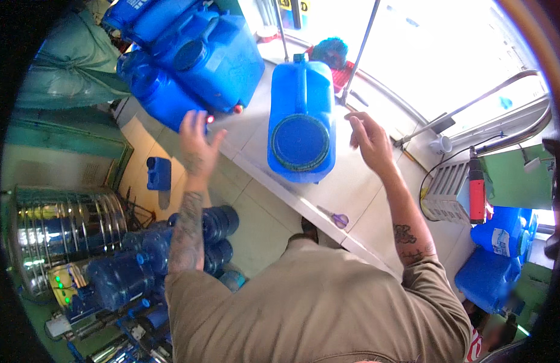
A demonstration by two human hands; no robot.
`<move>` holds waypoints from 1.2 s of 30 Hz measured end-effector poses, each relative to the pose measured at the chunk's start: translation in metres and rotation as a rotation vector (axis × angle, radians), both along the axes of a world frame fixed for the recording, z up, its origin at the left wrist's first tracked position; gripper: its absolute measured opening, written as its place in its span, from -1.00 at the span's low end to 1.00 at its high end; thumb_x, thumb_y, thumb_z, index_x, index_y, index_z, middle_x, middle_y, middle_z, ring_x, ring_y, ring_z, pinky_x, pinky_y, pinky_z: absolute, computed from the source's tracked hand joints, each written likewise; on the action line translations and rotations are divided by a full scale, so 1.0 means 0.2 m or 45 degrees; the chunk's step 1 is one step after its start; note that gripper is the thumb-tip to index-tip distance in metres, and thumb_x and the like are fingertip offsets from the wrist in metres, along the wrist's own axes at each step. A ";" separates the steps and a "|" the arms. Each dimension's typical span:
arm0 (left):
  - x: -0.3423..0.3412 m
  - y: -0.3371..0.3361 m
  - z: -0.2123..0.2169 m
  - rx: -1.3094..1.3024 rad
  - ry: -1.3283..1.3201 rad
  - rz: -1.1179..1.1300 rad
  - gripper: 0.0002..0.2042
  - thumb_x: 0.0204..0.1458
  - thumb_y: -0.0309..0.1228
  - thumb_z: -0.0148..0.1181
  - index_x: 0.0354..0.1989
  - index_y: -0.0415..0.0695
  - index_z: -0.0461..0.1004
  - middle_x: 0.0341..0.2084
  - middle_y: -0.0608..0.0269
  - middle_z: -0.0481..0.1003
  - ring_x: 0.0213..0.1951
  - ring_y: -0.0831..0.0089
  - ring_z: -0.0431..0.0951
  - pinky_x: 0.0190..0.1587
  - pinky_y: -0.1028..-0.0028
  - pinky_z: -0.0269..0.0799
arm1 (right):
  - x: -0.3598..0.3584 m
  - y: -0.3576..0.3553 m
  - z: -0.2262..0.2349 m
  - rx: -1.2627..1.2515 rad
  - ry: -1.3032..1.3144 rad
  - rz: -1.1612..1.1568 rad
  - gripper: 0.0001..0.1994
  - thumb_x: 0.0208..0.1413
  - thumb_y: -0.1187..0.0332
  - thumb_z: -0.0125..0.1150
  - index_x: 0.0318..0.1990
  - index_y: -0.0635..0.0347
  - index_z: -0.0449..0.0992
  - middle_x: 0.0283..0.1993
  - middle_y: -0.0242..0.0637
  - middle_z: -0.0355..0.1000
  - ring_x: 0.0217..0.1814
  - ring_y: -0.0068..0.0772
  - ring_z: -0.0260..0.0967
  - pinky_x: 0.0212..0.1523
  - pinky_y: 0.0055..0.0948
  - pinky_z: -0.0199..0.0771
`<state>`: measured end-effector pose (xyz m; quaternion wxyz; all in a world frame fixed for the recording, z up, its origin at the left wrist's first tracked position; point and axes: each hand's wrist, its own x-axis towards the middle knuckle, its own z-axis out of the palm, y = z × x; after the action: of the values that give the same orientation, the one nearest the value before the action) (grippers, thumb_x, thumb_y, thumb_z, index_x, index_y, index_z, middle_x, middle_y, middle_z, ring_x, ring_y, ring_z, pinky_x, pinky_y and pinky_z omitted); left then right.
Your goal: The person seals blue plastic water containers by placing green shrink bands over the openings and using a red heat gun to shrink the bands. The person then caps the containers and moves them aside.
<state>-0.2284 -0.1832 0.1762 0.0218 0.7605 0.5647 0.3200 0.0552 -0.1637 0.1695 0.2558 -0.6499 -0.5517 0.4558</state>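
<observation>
Hands hovered apart, empty: the left hand (pixel 198 140) spread open near stacked blue jugs (pixel 195 57), the right hand (pixel 369 140) loosely open just beside a blue water container (pixel 302 115). That container lay on the white counter (pixel 358 193), capped; its contents could not be seen.

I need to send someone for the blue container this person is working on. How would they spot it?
On the white tiled counter by the bright window, one blue jerrycan stands alone between the left hand and right hand. Unlike the blue jugs stacked farther left, its round cap faces up.
</observation>
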 end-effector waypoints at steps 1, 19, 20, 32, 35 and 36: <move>-0.02 -0.01 0.00 -0.027 -0.092 0.046 -0.31 -0.13 -0.08 0.53 0.12 -0.22 0.43 0.06 -0.02 0.44 0.10 0.03 0.43 0.13 0.08 0.37 | 0.00 -0.01 -0.02 0.234 0.195 0.129 -0.67 0.33 0.19 0.19 0.10 0.21 0.53 -0.16 -0.32 0.57 -0.14 -0.49 0.51 -0.06 -0.40 0.52; -0.11 -0.14 -0.74 -0.332 -0.474 -0.473 0.36 -0.31 0.10 0.61 0.53 -0.26 -0.25 0.51 -0.18 -0.17 0.54 -0.03 -0.22 0.53 0.13 -0.21 | -0.54 0.10 -0.03 1.231 -0.670 0.928 -0.47 0.31 0.16 0.09 0.30 0.34 0.37 0.35 0.15 0.31 0.52 0.15 0.08 0.48 -0.03 0.06; -0.09 -0.13 -0.78 -0.319 -0.544 -0.520 0.35 -0.31 0.07 0.62 0.53 -0.25 -0.24 0.51 -0.17 -0.18 0.54 -0.03 -0.24 0.53 0.13 -0.22 | -0.54 0.14 -0.04 1.177 -0.512 0.950 -0.49 0.33 0.17 0.07 0.29 0.36 0.38 0.33 0.14 0.33 0.50 0.12 0.13 0.46 -0.06 0.09; 0.45 -0.23 -0.83 -0.206 -0.803 -0.225 0.28 -0.28 0.09 0.59 0.56 -0.03 -0.18 0.54 -0.06 -0.36 0.54 -0.11 -0.37 0.50 -0.11 -0.29 | -0.06 0.25 -0.25 0.617 0.414 0.634 -0.58 0.44 0.16 -0.06 0.07 0.38 0.53 -0.03 -0.22 0.59 0.09 -0.37 0.47 0.23 -0.38 0.34; 0.72 -0.32 -0.83 -0.219 -0.803 -0.054 0.29 -0.28 0.16 0.56 0.56 -0.03 -0.19 0.54 -0.11 -0.39 0.52 -0.24 -0.40 0.45 -0.25 -0.32 | 0.09 0.27 -0.25 0.465 0.396 0.682 -0.59 0.42 0.16 -0.01 0.11 0.36 0.52 -0.07 -0.24 0.60 0.04 -0.41 0.47 0.19 -0.41 0.37; 0.80 -0.35 -0.82 -0.152 -0.816 -0.080 0.30 -0.29 0.19 0.55 0.56 -0.03 -0.20 0.53 -0.13 -0.40 0.51 -0.28 -0.41 0.44 -0.29 -0.33 | 0.15 0.26 -0.25 0.501 0.367 0.672 -0.60 0.42 0.17 0.00 0.12 0.35 0.51 -0.08 -0.23 0.60 0.03 -0.42 0.47 0.18 -0.42 0.38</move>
<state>-0.0676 -0.2528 0.0125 0.2529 0.6355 0.5231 0.5085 0.0843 -0.1107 0.1191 0.3248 -0.3525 -0.7359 0.4783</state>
